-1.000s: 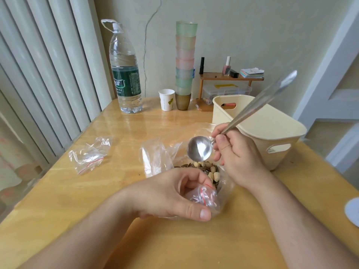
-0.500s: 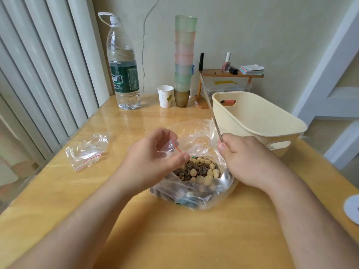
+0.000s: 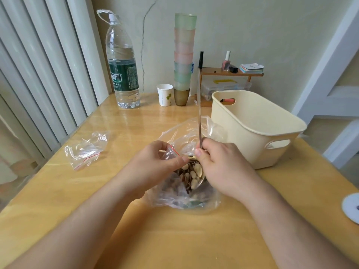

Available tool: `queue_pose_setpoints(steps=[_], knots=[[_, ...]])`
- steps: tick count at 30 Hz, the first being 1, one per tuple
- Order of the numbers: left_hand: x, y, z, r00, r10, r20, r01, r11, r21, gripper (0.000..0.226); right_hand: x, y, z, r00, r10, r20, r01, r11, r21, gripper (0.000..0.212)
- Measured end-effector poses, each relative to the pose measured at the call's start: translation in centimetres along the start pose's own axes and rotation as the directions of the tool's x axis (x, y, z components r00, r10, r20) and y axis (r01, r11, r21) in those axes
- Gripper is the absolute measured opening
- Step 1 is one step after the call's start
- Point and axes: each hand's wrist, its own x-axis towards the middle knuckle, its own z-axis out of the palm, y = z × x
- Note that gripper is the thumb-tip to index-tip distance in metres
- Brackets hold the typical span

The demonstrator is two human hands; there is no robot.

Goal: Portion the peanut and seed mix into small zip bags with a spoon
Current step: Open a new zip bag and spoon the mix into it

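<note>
**Spoonful lifted from the big bag**

Mix of peanuts and seeds heaps the spoon, low in the large clear bag mid-table. The right hand clenches the handle; the left hand pinches a small zip bag, its mouth apparently open. Scooping looks done. Next: tip the load into that narrow mouth without spilling. Spare bags lie left.

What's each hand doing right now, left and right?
Left hand: pinching a small zip bag at its mouth.
Right hand: gripping the spoon, bowl loaded with peanut and seed mix.
</note>
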Motion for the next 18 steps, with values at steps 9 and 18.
queue_pose_setpoints(steps=[9,18], knots=[[-0.5,0.9,0.4,0.993,0.006,0.120,0.049,0.894,-0.446,0.054,0.8,1.2,1.4,0.987,0.158,-0.036,-0.149,0.971,0.185,0.015],[-1.1,1.3,0.1,0.966,0.203,0.160,-0.146,0.939,-0.312,0.046,1.3,2.3,-0.4,0.966,0.240,-0.097,-0.201,0.932,0.303,0.022]])
